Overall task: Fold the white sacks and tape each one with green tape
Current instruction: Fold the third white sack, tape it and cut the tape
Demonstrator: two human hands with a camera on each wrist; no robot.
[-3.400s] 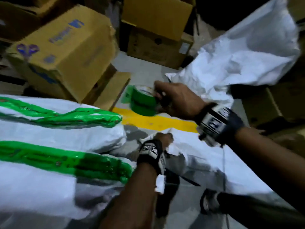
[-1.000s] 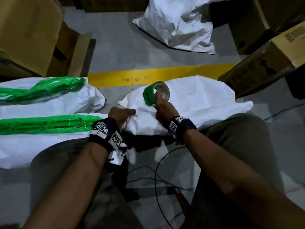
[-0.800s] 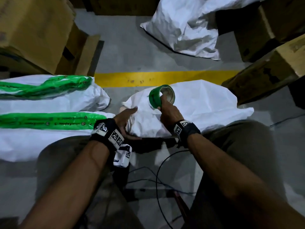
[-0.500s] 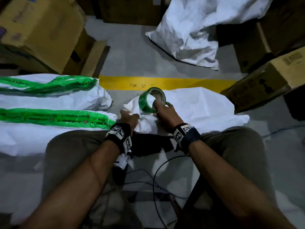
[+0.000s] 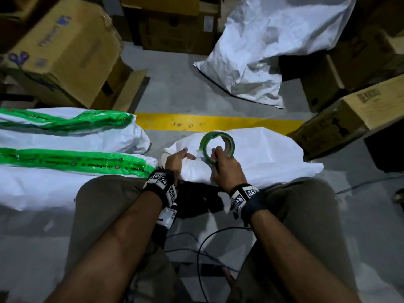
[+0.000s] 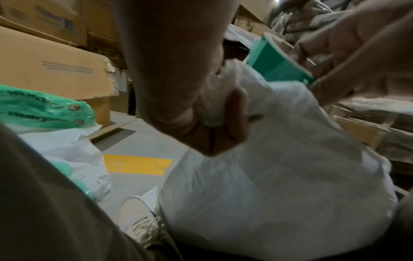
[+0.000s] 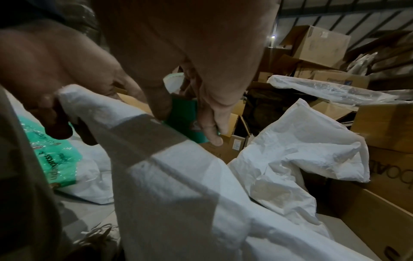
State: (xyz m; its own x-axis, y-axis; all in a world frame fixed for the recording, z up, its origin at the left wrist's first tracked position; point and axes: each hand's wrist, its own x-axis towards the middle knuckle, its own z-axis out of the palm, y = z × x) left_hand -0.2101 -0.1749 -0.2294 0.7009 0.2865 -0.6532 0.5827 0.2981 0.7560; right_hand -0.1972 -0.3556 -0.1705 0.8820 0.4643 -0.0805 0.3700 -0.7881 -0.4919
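A folded white sack [image 5: 266, 156] lies on the floor between my knees. My left hand [image 5: 183, 155] grips its bunched left end, and the left wrist view shows the fingers [image 6: 236, 113] curled into the fabric. My right hand [image 5: 216, 155] holds the green tape roll [image 5: 218, 136] upright on top of the sack, just right of the left hand. In the right wrist view its fingers [image 7: 210, 127] wrap the green tape roll [image 7: 185, 116] above the white sack [image 7: 178, 194]. I cannot tell whether the tape's end sticks to the sack.
Two sacks bound with green tape [image 5: 65, 125] [image 5: 72, 162] lie on the left. A loose white sack [image 5: 258, 53] slumps at the back right. Cardboard boxes [image 5: 65, 47] [image 5: 349, 119] crowd both sides. A yellow floor line [image 5: 196, 123] runs behind; cables [image 5: 203, 248] trail below.
My left hand went from lying open at the sack's end to gripping it. The right hand turned the tape roll, so its opening now faces up toward me.
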